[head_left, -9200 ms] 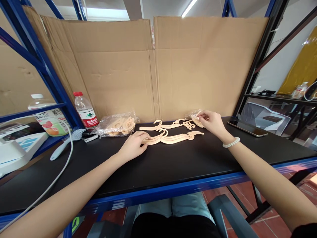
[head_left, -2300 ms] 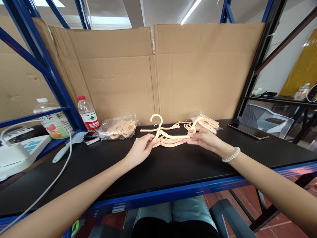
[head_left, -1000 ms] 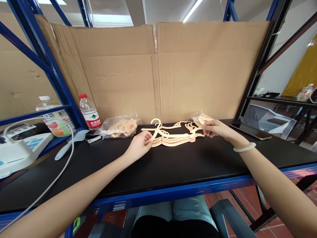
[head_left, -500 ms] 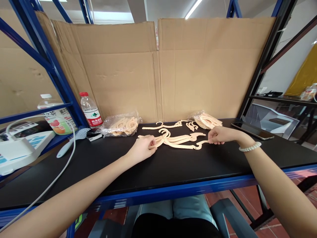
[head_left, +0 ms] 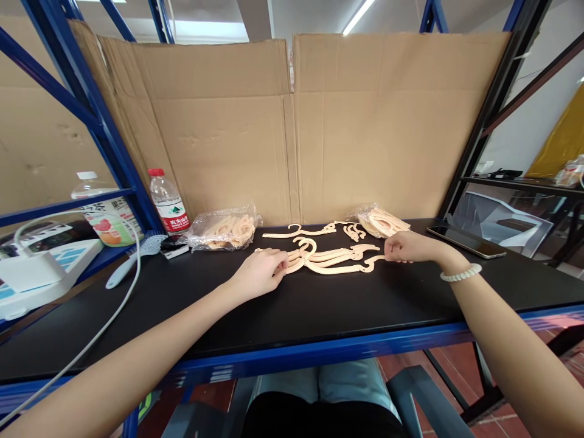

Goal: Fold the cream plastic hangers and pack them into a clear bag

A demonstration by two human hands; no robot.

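frt hanger (head_left: 335, 271) | lt beige | slim, curvy | tip in R fingers (head_left: 393, 250)

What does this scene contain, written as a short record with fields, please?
Left hand: touching the left side of the stacked hangers
Right hand: touching the right tip of the front hanger
Behind the stacked hangers: another hanger
Back left: plastic bag, red-capped bottle, brush
Back right: second plastic bag, phone
Surface: black table
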